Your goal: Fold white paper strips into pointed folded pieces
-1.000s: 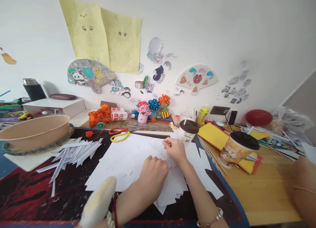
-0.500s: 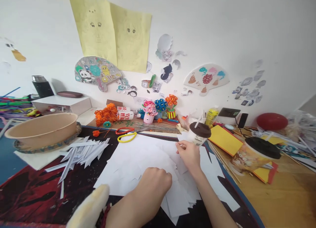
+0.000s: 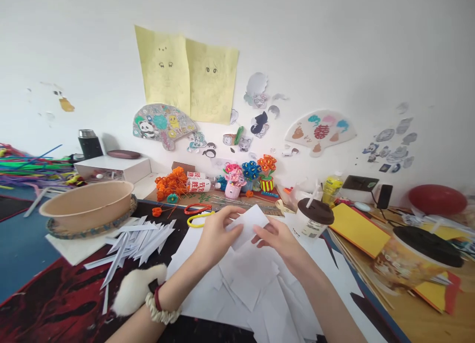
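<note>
Above hands (image 3: pixel 217 234) (image 3: pixel 284 240) holding paper (image 3: pixel 251 223), a wall fan (image 3: pixel 321 130) reads "囍"

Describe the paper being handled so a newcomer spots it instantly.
Find the red-and-black mat in the foreground, then the white paper sheets spread on it. Above these, the left hand and right hand come together. Between them is the small white paper piece, set apart by being the only one held up.
</note>
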A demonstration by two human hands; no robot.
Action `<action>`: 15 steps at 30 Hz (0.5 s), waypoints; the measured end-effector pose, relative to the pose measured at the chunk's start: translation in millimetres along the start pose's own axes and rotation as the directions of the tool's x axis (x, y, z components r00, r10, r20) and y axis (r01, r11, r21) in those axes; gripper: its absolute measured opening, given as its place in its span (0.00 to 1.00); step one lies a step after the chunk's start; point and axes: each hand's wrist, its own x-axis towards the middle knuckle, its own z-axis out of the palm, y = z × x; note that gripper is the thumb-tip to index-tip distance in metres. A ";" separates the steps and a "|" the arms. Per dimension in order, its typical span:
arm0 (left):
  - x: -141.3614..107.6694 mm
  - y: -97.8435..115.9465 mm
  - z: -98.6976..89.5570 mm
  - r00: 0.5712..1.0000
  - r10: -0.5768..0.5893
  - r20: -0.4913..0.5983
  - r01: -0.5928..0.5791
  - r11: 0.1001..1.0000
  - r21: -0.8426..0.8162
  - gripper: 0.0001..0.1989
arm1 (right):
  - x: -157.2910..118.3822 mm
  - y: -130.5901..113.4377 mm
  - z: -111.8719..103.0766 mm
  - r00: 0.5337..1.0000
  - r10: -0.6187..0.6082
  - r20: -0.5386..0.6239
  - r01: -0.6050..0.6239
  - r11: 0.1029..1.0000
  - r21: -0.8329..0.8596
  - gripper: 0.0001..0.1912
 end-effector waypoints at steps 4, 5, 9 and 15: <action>-1.2 -16.6 -1.5 0.999 -0.016 -0.050 0.015 1.000 -0.023 0.08 | 17.1 4.2 11.0 0.998 -0.051 0.020 0.050 0.998 0.027 0.21; -2.7 -19.5 -0.7 0.999 -0.012 -0.053 0.012 1.000 0.003 0.07 | 19.7 7.0 11.7 0.998 -0.063 0.004 0.063 0.998 0.027 0.21; -9.2 -24.8 3.7 0.994 0.029 -0.107 -0.012 0.987 0.162 0.05 | 16.8 15.4 10.7 0.998 -0.068 -0.014 0.068 0.997 0.023 0.20; -17.3 -26.1 7.5 0.976 0.181 -0.121 -0.119 0.910 0.396 0.10 | 2.0 10.9 11.6 0.999 -0.007 0.052 0.003 0.997 0.074 0.23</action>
